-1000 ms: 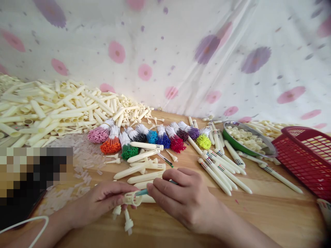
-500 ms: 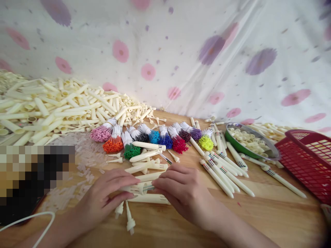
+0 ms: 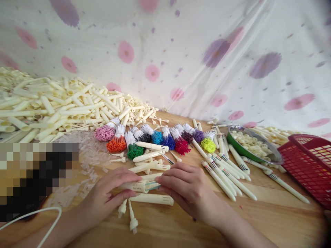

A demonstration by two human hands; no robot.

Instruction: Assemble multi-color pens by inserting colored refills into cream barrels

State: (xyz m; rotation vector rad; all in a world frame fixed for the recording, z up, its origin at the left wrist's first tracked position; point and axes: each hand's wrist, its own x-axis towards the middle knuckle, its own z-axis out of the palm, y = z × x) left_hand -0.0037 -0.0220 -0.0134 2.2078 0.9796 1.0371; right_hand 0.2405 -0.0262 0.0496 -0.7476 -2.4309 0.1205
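Wrapped around a cream plastic pen barrel (image 3: pixel 140 186), my left hand (image 3: pixel 111 189) keeps its open end toward the right. My right hand (image 3: pixel 187 189) pinches thin bluish pen refills (image 3: pixel 152 185), which reach across to the barrel's mouth; the fingers hide their other ends. Just below the hands lies another slotted barrel (image 3: pixel 156 199). Small cream nozzle-like parts (image 3: pixel 133 220) rest on the table nearby. Beyond the hands are more loose barrels (image 3: pixel 151 155) and a row of refill bundles with coloured tips, such as the green bundle (image 3: pixel 134 150) and the red bundle (image 3: pixel 182 144).
A big heap of cream barrels (image 3: pixel 59 103) fills the back left. Clear little tubes (image 3: pixel 89 165) are scattered before it. To the right lie multicolour pens (image 3: pixel 222 177), a green metal bowl (image 3: pixel 239 147) of small parts and a red basket (image 3: pixel 302 165). A white cable (image 3: pixel 58 215) crosses the lower left.
The view has shifted slightly, moving the scene a little to the right. More of the bluish refills shows between the barrel's mouth and my right fingers. Both hands keep their grips.
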